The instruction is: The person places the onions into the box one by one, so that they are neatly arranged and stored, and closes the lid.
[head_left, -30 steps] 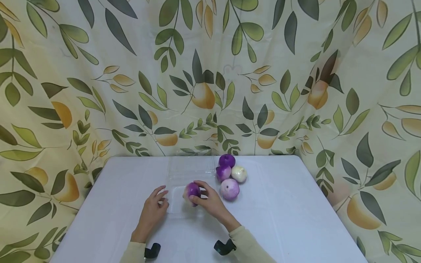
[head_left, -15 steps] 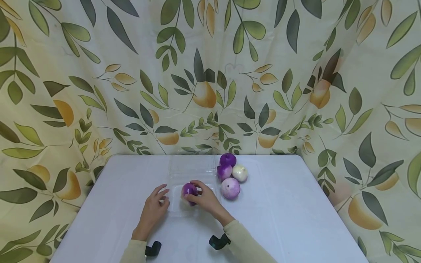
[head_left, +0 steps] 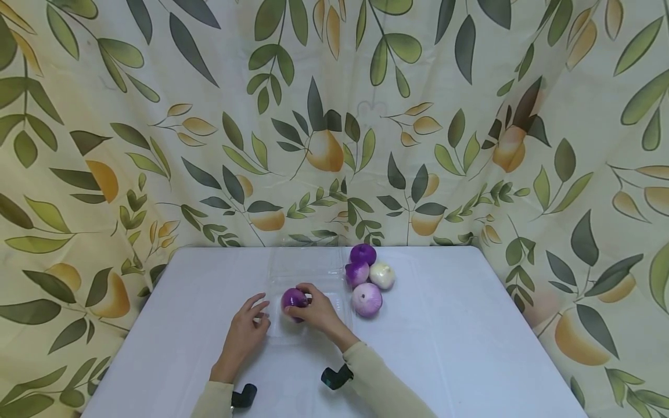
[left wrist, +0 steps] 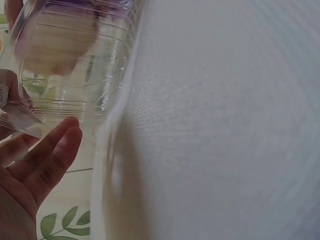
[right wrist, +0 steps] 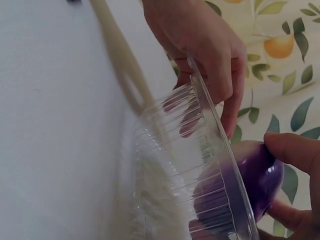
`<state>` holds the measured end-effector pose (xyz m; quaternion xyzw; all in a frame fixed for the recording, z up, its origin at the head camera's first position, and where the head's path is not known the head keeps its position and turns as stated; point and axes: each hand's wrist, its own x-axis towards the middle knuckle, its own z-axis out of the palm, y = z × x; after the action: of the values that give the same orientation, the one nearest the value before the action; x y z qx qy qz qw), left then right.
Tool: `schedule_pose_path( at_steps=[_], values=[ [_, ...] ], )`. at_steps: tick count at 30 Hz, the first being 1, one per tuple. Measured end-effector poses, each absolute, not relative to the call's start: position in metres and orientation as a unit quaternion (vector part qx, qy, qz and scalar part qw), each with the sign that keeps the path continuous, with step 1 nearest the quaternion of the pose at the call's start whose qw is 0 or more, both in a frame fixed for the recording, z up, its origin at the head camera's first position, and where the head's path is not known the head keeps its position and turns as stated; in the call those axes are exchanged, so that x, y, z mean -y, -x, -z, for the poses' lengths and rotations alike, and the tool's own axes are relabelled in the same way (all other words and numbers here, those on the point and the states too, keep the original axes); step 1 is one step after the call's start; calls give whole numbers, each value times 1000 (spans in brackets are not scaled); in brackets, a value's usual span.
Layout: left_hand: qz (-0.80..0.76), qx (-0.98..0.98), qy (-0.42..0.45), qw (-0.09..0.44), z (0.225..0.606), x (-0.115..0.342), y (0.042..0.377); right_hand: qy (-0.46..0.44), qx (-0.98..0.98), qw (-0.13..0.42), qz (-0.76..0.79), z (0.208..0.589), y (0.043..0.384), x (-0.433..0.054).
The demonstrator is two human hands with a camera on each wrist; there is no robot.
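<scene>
My right hand (head_left: pixel 316 310) grips a shiny purple onion (head_left: pixel 292 298) between thumb and fingers. In the right wrist view the onion (right wrist: pixel 262 175) is partly behind the wall of a clear plastic box (right wrist: pixel 182 165), its upper part above the rim. My left hand (head_left: pixel 247 325) is at the box's left side. In the left wrist view, fingers of the left hand (left wrist: pixel 37 170) lie on both sides of the rim of the clear box (left wrist: pixel 80 65). The open lid (head_left: pixel 303 261) of the box lies toward the back.
Right of the box stand two more purple onions (head_left: pixel 363 253) (head_left: pixel 358 273), a white onion (head_left: pixel 382 275) and a pale purple onion (head_left: pixel 367 300), close together. They sit on a white-covered table (head_left: pixel 444 342). A leaf-patterned curtain (head_left: pixel 334 191) hangs behind the far edge.
My right hand has carried the purple onion leftward over the box, nearer to the left hand. The left hand stays at the box's side.
</scene>
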<state>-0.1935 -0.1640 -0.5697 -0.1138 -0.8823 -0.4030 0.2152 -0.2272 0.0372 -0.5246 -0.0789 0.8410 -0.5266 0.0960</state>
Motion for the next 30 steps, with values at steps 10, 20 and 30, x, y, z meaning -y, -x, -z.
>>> schedule_pose_path(
  at_steps=[10,20,30],
  values=[
    [392,889,107,211,571,164,193,53,-860,48,505,531,237,-26],
    [396,884,115,219,572,164,196,53,-851,51,520,536,241,-20],
    [404,882,117,214,574,164,195,51,-863,51,500,544,242,-19]
  ],
)
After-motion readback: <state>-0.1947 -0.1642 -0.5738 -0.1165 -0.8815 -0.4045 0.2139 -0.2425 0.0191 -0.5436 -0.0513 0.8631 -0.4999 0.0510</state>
